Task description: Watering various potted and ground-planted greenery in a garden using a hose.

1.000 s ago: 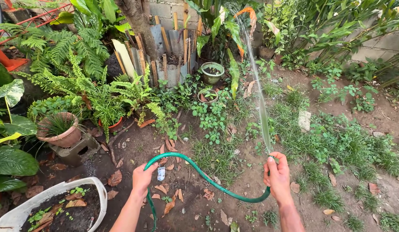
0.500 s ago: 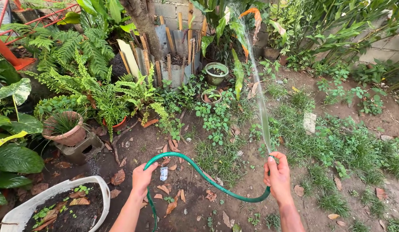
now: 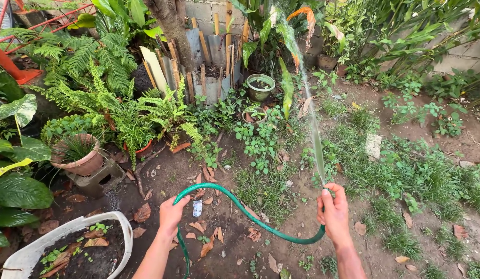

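Water (image 3: 313,129) leaves the hose end in a thin, straight jet from the right hand (image 3: 333,211), rising far across the garden toward the tall leafy plants (image 3: 284,31) by the back wall. From the head view, the jet now lands a little more to the left than a moment ago, when it struck nearer the orange-tipped leaf (image 3: 308,15); the hands themselves have hardly shifted. Judging by this, the wetting is creeping leftward along the far bed.

The right hand's grip is closed around the end of the green hose (image 3: 240,209), thumb pressed over the opening. The left hand (image 3: 171,213), near and to the left, is closed on the same hose where it arches up from the soil; the hose sags in a curve between the two hands.

Near left sits a white tub (image 3: 123,227) of soil, with a clay pot (image 3: 80,160) on a concrete block behind it. A small green pot (image 3: 260,87) stands farther off.
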